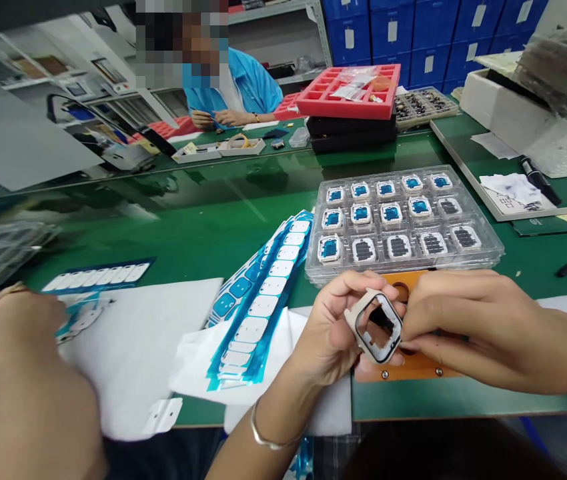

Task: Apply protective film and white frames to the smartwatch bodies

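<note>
The left hand (pixel 331 327) is curled around a pale watch case (pixel 355 321), fingers along its top and far side, holding it tilted so that its window faces the wearer. The right hand (pixel 463 320) is closed to a pinch on the case's right edge; whether something small also sits between its fingertips is hidden. The case is held up in front of an orange block (pixel 413 371), which has screws along its near edge and lies on the green counter (pixel 213 220). A bracelet (pixel 262 433) circles the left wrist.

Just beyond the hands and the block sits a clear tray (pixel 487 252) with three rows of five: ten spots show blue centres, five show dark stripes. Left of it, blue strips (pixel 271 287) bearing white rounded labels overlap, partly on a white cloth (pixel 188 363). Farther left lies a pale mat (pixel 148 340), and another person's arm (pixel 28 407) reaches in over its left side.

Behind the tray, a red tray (pixel 348 93) tops black ones (pixel 353 137). To the right are a black marker (pixel 538 180) and a white foam box (pixel 513 120). Across the counter sits a person in blue (pixel 248 80); blue bins (pixel 423 40) stand stacked at the back.
</note>
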{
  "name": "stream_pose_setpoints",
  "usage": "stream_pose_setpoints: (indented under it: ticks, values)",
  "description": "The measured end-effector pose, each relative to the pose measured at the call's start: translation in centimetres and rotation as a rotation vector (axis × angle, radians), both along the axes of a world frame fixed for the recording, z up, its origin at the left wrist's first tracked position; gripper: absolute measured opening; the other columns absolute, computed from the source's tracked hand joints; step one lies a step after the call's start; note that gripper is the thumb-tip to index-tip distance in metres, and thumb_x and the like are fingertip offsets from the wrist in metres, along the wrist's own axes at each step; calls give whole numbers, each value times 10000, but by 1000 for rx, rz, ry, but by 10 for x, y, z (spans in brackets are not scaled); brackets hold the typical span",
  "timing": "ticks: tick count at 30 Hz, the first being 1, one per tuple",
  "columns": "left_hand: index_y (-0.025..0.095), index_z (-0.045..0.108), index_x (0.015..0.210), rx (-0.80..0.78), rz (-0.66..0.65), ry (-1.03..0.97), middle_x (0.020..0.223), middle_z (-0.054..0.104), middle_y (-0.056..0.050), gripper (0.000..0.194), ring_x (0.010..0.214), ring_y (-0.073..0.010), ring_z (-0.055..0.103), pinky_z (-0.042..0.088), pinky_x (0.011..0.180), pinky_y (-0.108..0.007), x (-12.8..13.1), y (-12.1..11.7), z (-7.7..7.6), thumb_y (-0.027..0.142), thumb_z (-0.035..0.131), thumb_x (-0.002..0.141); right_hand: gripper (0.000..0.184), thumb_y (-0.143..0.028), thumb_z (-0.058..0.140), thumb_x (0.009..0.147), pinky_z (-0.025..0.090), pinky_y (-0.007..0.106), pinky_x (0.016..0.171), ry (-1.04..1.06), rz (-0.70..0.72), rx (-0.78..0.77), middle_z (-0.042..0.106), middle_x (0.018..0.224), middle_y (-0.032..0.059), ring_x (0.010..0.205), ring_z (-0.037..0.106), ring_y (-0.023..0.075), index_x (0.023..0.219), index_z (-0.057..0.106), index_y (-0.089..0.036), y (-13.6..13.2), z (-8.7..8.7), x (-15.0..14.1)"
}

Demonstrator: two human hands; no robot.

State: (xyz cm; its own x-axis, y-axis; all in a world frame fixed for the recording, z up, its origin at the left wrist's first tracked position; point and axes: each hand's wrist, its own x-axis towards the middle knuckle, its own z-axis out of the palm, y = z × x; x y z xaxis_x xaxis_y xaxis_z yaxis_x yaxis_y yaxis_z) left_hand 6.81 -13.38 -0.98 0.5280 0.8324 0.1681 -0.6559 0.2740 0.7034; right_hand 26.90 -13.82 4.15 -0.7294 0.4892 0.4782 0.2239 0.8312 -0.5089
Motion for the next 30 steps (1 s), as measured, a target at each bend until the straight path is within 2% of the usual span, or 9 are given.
stream_pose_setpoints:
  ticks: [6, 10, 18, 22, 27, 30]
  values:
    - [239, 728, 990, 27, 2, 7, 976, 684, -7, 469, 715, -127, 713, 638, 507, -218, 0, -1, -4, 483, 861, 612, 152, -125, 452, 1005, 430, 231, 662, -25, -19, 90, 592, 850, 22, 741, 536, 129, 963, 590, -174, 0, -2, 0]
    - [241, 741, 968, 41, 49, 59, 949, 677, -18, 449, 686, -122, 691, 641, 521, -236, 0, -3, -3, 473, 870, 605, 203, -142, 426, 1019, 404, 232, 623, -34, -19, 129, 579, 814, 21, 706, 505, 127, 930, 607, -164, 0, -3, -2]
    - [198, 766, 847, 43, 194, 263, 857, 666, -46, 529, 842, -196, 692, 635, 663, -263, 3, -4, 5, 517, 923, 456, 304, -179, 378, 1042, 405, 255, 623, -135, -7, 115, 619, 795, 27, 689, 506, 139, 894, 642, -153, 1, -3, -1]
    - [217, 788, 849, 85, 199, 291, 860, 660, -40, 504, 814, -179, 673, 599, 617, -232, 2, -4, 4, 477, 942, 446, 386, -158, 309, 1050, 395, 268, 608, -147, -25, 201, 626, 760, 24, 668, 506, 147, 870, 650, -147, 2, -2, -4]
    - [200, 797, 853, 70, 253, 320, 894, 677, -63, 505, 802, -188, 674, 601, 596, -239, 1, -3, 3, 478, 943, 458, 259, -189, 388, 1036, 368, 283, 603, -253, -52, 294, 648, 805, 15, 681, 528, 156, 983, 639, -158, 1, -2, -3]
    - [197, 791, 852, 43, 235, 278, 879, 674, -62, 518, 766, -180, 682, 605, 531, -220, 2, -2, 2, 500, 936, 458, 278, -181, 389, 1033, 333, 277, 577, -220, -79, 363, 603, 746, 10, 638, 493, 145, 883, 622, -163, 2, -2, 0]
